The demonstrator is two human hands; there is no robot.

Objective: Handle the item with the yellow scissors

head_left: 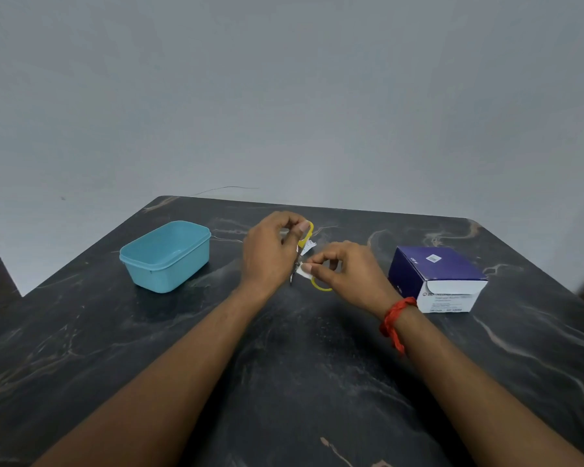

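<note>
Holding: left hand [270, 254] curls round yellow-handled scissors [304, 242], thumb at the upper loop; the lower loop shows below the right hand's fingers, and the blades point down toward the tabletop [300, 382].
Right hand: right hand [346, 273] pinches a small white packet [304, 269] between thumb and forefinger, right at the blades; a red thread [394, 320] is tied round its wrist.
Place: both hands meet above the middle of the tabletop, nearer its far edge than its near edge.
Packet handling: it looks light, thin and floppy, likely to slip or fold, so a pinch close to one edge beside the blades seems the steadiest hold.
Scissors handling: stiff and sharp at the tips; the loops are the safe place to grip.
Tub: a blue tub [165, 256] with no lid stands near the left edge, well apart from the hands.
Box: a purple and white box [435, 278] with its front flap open sits near the right edge, just beside the right wrist.
Hidden: whether the blades have bitten into the packet cannot be told.
</note>
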